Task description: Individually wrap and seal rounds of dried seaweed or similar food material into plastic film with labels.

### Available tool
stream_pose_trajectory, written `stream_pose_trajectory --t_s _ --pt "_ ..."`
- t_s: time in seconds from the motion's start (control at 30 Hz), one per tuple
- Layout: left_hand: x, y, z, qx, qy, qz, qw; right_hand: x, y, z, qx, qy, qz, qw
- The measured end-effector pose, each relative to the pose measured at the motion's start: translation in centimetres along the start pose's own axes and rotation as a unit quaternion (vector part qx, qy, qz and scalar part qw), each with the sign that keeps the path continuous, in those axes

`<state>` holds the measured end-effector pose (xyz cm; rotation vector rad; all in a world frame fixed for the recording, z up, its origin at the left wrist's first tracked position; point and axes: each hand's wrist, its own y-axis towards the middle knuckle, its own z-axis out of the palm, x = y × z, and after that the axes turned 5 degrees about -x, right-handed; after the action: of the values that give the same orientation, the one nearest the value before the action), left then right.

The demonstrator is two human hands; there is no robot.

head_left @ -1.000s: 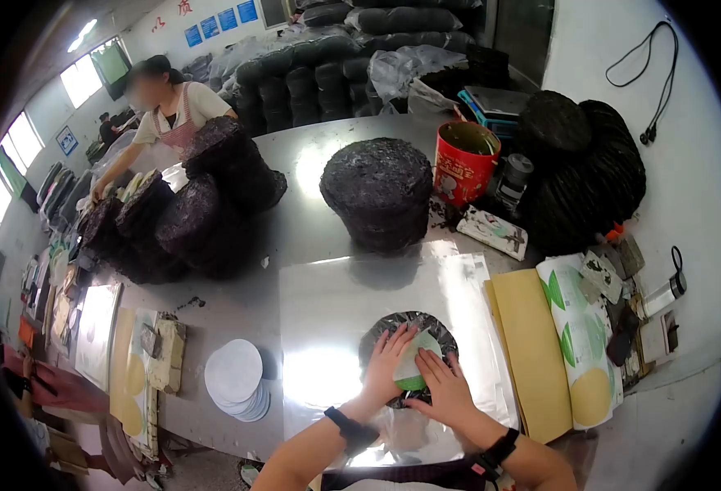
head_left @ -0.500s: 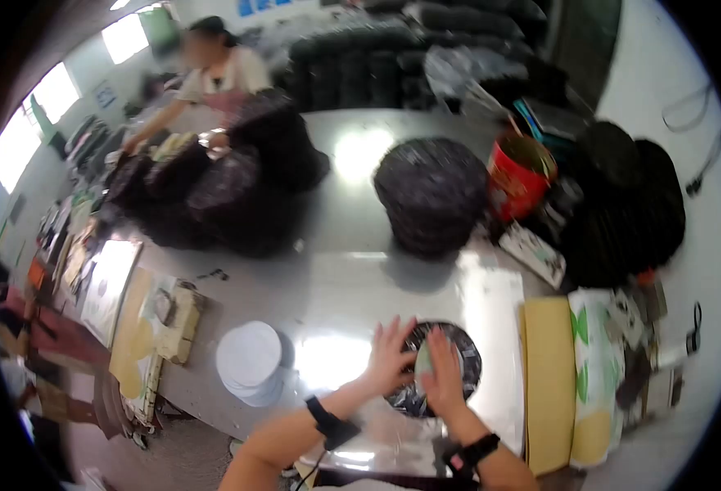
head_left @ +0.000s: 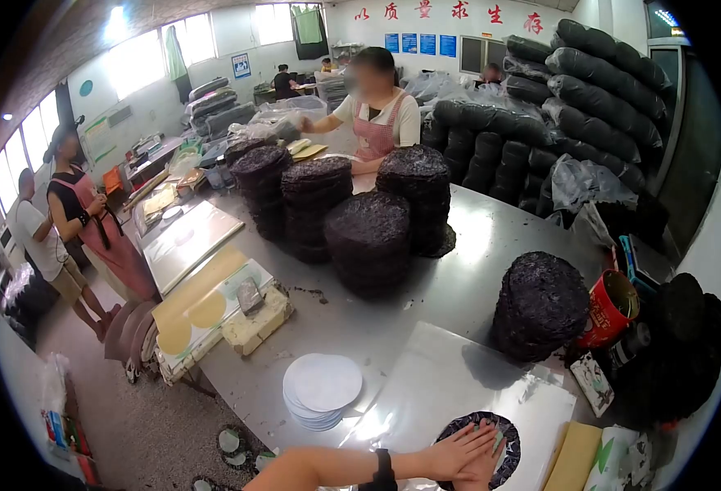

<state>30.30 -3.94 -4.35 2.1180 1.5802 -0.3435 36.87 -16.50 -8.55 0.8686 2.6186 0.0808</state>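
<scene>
My left hand (head_left: 457,452) lies flat over a black, shiny-rimmed round disc (head_left: 513,448) at the table's front edge, fingers stretched out. It partly overlaps my right hand (head_left: 486,463), whose straight fingers also rest on the disc. A sliver of something pale green shows beside the fingertips; the rest is covered by my hands. The disc lies on a clear plastic sheet (head_left: 426,368). To the left sits a stack of round white sheets (head_left: 323,383).
Several tall stacks of dark discs (head_left: 367,245) stand across the table, another stack (head_left: 540,307) to the right. Near it is a red can (head_left: 606,315). A cream block (head_left: 256,321) lies at left. Across the table works a person in a checked apron (head_left: 374,135).
My view has lifted and turned left, showing more of the room. My hands, apart on the disc before, now overlap on it. The pale green piece is more hidden.
</scene>
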Motion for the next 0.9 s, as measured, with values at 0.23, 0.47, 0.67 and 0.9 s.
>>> stream_pose_trajectory --t_s 0.23,0.47,0.67,0.9 --pt "0.1 -0.3 1.0 -0.028 -0.009 -0.006 1.000 0.0 -1.1 -0.8 0.043 0.187 0.040 0.981" --pt "-1.3 -5.0 -0.8 -0.171 0.074 -0.200 0.962 -1.2 -4.2 -5.8 -0.137 0.411 0.132 0.892" --pt "-3.2 -5.0 -5.5 -0.085 -0.243 -0.247 0.934 -1.1 -6.0 -7.3 -0.090 0.792 0.219 0.563" --pt "-8.6 -3.0 -1.1 -0.117 -0.236 0.055 0.963 -6.2 -13.6 -3.9 0.030 0.980 0.143 -0.133"
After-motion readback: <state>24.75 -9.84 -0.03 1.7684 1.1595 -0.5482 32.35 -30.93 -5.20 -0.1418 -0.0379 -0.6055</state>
